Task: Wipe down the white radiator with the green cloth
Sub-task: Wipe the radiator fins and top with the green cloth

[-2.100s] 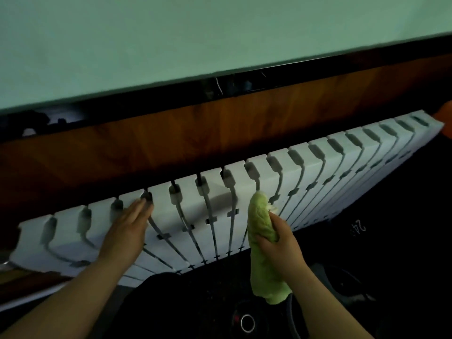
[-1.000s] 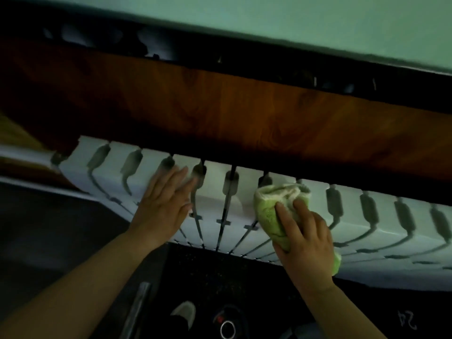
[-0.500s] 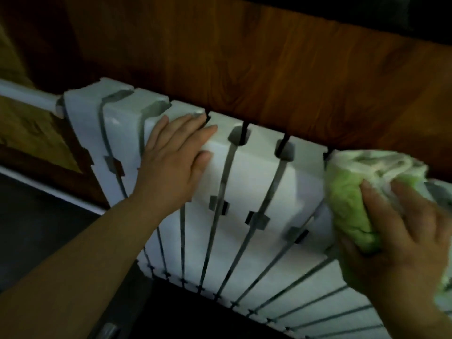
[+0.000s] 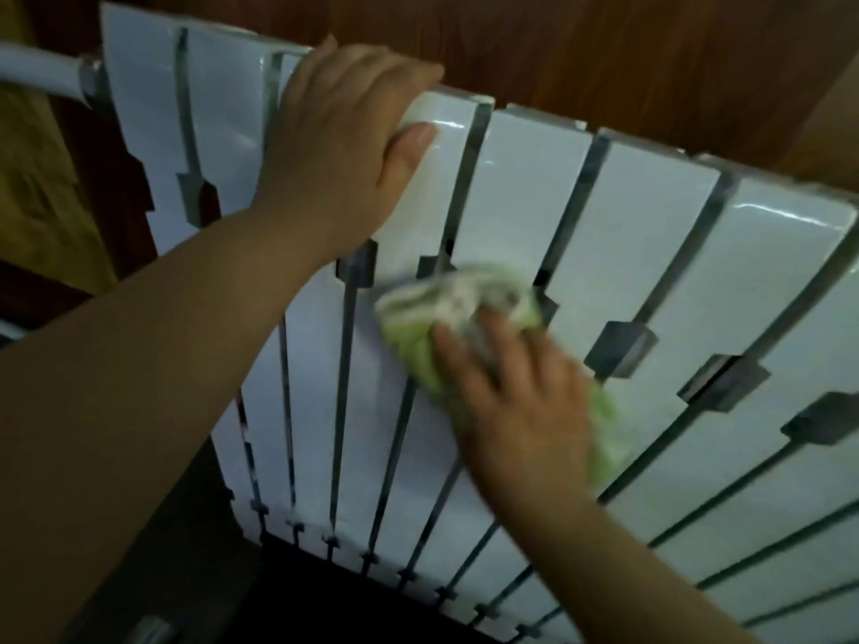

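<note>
My right hand (image 4: 516, 402) and the cloth (image 4: 418, 350) under it are a smear, folds unreadable. The fingertips of my left hand (image 4: 339, 146) vanish over the top of the radiator (image 4: 650, 253) — the frame crops it at right, the pipe (image 4: 37, 69) at left.

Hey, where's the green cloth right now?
Head view, centre: the cloth is pressed against the front of the radiator under the right hand, below and to the right of the left hand, which grips the radiator's top edge.
</note>
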`<state>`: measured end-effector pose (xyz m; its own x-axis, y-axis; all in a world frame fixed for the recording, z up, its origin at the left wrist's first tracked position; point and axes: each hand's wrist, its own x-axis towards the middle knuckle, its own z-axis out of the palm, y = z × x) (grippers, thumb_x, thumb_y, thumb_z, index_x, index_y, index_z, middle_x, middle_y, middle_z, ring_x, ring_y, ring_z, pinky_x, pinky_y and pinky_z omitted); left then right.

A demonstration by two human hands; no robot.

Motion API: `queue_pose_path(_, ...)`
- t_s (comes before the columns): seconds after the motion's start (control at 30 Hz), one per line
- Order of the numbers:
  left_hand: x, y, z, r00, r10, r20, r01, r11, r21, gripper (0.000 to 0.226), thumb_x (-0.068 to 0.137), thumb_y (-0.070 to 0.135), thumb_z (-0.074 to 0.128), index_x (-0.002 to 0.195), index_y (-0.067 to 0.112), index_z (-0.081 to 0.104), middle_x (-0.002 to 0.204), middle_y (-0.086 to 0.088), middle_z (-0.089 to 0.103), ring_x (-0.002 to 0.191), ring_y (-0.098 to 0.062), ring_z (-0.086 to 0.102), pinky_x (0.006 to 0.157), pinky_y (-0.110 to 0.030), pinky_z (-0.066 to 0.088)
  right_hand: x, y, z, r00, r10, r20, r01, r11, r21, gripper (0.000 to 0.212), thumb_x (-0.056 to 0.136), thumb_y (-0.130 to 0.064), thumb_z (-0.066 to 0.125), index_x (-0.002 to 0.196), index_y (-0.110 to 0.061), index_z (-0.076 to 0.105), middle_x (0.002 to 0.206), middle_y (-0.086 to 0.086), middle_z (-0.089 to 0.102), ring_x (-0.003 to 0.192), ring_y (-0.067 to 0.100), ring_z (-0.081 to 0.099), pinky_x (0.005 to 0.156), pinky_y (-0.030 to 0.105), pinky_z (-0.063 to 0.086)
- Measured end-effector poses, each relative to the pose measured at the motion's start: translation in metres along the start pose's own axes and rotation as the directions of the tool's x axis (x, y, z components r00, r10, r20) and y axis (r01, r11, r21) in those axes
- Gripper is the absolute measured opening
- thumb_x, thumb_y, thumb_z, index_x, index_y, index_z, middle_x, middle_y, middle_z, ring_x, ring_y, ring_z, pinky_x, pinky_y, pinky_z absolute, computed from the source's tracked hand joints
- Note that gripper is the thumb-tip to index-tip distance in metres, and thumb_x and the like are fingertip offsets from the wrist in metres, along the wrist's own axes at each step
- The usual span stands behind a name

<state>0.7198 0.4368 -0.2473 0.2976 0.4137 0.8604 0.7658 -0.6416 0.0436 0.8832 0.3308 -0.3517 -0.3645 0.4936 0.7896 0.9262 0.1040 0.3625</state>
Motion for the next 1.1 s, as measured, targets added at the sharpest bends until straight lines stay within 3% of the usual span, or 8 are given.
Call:
queue_pose_path(0.1,-0.006,-0.001,0.002,0.999,-0.003,-0.034,0.003,1.000,0.019,0.053,0.090,0.032,0.033,0.132,0.003,0.046,0.134,-0.022,0.047,0.126,-0.037,0.040,0.110,-0.044,0.017,-0.057,-0.030,0.030,0.985,-0.135,0.111,0.125,0.988,0.087,0.029,0.090,-0.016,0.035,0.116,-0.022,0.045,0.117,0.006,0.041,0.092,0.028,0.041,0.070,0.034,0.028)
queue_pose_path(0.23,-0.033,0.004,0.016,0.996,-0.046,-0.075,0.048,0.999,0.023,0.059,0.089,0.033,0.038,0.140,0.005,0.033,0.147,-0.026,0.025,0.136,-0.035,0.015,0.112,-0.038,0.003,-0.077,-0.026,0.033,0.966,-0.204,0.161,0.182,0.973,0.143,0.037,0.088,-0.017,0.035,0.093,-0.029,0.070,0.112,0.001,0.042,0.091,0.024,0.043,0.071,0.033,0.033)
queue_pose_path(0.33,-0.056,0.006,0.025,0.996,-0.073,-0.048,0.073,0.997,0.000,0.065,0.088,0.040,0.038,0.143,0.008,0.023,0.148,-0.027,0.020,0.133,-0.030,0.004,0.110,-0.022,-0.011,-0.048,0.001,-0.002,0.985,-0.169,0.022,0.165,0.977,0.133,0.040,0.075,-0.020,0.043,0.112,-0.028,0.057,0.119,0.005,0.040,0.092,0.028,0.042,0.073,0.037,0.035)
queue_pose_path(0.5,-0.089,0.010,0.040,0.995,-0.096,-0.012,0.096,0.995,-0.027,0.061,0.087,0.041,0.039,0.139,0.019,0.015,0.148,-0.027,0.020,0.133,-0.029,0.003,0.111,-0.048,0.009,-0.003,0.039,-0.021,0.967,0.115,-0.226,-0.110,0.993,0.034,0.035,0.087,-0.017,0.048,0.121,-0.021,0.047,0.123,0.011,0.035,0.097,0.032,0.036,0.076,0.041,0.031)
queue_pose_path(0.63,-0.130,0.013,0.055,0.992,-0.125,-0.008,0.124,0.989,-0.076,0.058,0.088,0.033,0.043,0.138,0.014,0.020,0.145,-0.026,0.025,0.133,-0.030,0.011,0.109,-0.039,0.010,-0.053,-0.006,0.019,0.991,0.072,-0.109,-0.076,0.997,-0.031,0.047,0.076,-0.015,0.053,0.122,-0.022,0.044,0.120,0.009,0.039,0.094,0.032,0.039,0.071,0.036,0.029)
queue_pose_path(0.83,-0.163,0.018,0.071,0.991,-0.133,0.008,0.133,0.988,-0.078,0.053,0.089,0.019,0.039,0.138,0.009,0.023,0.143,-0.025,0.027,0.131,-0.031,0.013,0.109,-0.032,0.008,-0.116,-0.023,0.052,0.996,-0.093,-0.003,0.093,0.996,0.005,0.030,0.096,-0.009,0.028,0.110,-0.023,0.051,0.115,0.004,0.045,0.088,0.028,0.043,0.066,0.033,0.027)
queue_pose_path(0.97,-0.174,0.014,0.074,0.991,-0.133,0.031,0.136,0.982,-0.133,0.049,0.091,0.013,0.035,0.138,0.010,0.022,0.144,-0.024,0.025,0.134,-0.029,0.013,0.112,-0.020,0.001,-0.101,-0.018,0.027,0.997,-0.080,-0.013,0.080,0.993,0.083,0.034,0.080,-0.012,0.046,0.111,-0.023,0.054,0.119,0.005,0.042,0.090,0.029,0.041,0.069,0.034,0.029)
queue_pose_path(1.1,-0.218,0.002,0.078,0.940,-0.306,0.148,0.329,0.930,-0.167,0.053,0.090,0.018,0.031,0.140,0.002,0.028,0.146,-0.021,0.022,0.132,-0.026,0.019,0.110,-0.039,0.023,-0.079,-0.019,0.028,0.991,0.054,-0.125,-0.048,0.998,0.045,0.039,0.080,-0.011,0.050,0.117,-0.022,0.047,0.122,0.006,0.040,0.093,0.031,0.040,0.071,0.037,0.031)
